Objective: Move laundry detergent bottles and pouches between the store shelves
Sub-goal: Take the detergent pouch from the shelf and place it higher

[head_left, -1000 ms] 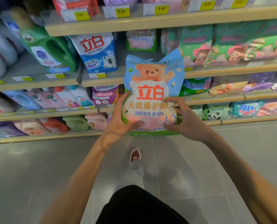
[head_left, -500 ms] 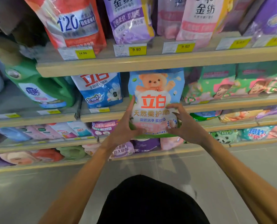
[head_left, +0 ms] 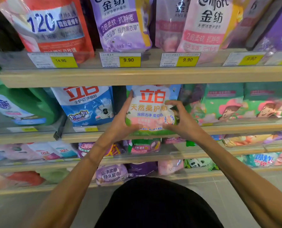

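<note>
A light-blue and white detergent pouch [head_left: 151,107] with red characters stands upright on the second shelf [head_left: 235,129], its top tucked under the shelf above. My left hand [head_left: 120,122] grips its left side and lower edge. My right hand [head_left: 181,120] holds its right side and lower corner. The pouch sits in a gap between a blue and white pouch [head_left: 87,106] on its left and green pouches [head_left: 224,102] on its right.
The top shelf [head_left: 137,76] carries a red pouch [head_left: 49,25], a purple pouch [head_left: 122,23] and a pink pouch [head_left: 206,25] above yellow price tags. A green bottle [head_left: 21,106] stands at far left. Lower shelves hold several more pouches. Grey floor lies below.
Both hands have carried the pouch forward and up from in front of the shelves into the gap on the second shelf. The camera has moved closer to the shelves.
</note>
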A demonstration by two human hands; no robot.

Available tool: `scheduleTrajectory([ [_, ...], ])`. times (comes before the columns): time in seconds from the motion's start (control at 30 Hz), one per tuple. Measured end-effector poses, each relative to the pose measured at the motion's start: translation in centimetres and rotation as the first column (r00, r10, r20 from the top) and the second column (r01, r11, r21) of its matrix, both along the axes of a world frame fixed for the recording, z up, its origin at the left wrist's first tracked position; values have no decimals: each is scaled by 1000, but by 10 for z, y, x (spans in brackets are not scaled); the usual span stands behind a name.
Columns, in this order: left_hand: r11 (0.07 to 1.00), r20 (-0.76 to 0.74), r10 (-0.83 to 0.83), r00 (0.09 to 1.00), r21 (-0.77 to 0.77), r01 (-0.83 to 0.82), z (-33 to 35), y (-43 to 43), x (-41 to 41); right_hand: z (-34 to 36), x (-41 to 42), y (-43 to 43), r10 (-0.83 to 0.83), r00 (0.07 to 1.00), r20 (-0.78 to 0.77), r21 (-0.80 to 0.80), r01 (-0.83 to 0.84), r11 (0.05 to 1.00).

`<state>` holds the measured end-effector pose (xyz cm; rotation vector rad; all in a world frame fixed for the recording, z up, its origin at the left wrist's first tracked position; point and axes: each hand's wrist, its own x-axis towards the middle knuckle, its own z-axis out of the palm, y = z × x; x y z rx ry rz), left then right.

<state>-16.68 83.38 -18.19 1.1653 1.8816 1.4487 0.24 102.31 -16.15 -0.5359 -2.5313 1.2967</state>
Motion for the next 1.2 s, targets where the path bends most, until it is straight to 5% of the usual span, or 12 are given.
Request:
scheduleTrajectory([
  [0.23, 994, -56, 107, 993, 41, -105, 0, 21, -13, 19, -22, 34, 35, 998, -57, 76, -31, 997],
  [0.57, 979, -367, 131, 921, -101, -179, -30, 53, -27, -43, -42, 39, -97, 993, -65, 268, 111, 957],
  [1.2, 978, -217, 95, 972, -161, -132, -46, 45, -26, -65, -27, 36, -200, 980, -23, 73, 201, 977],
])
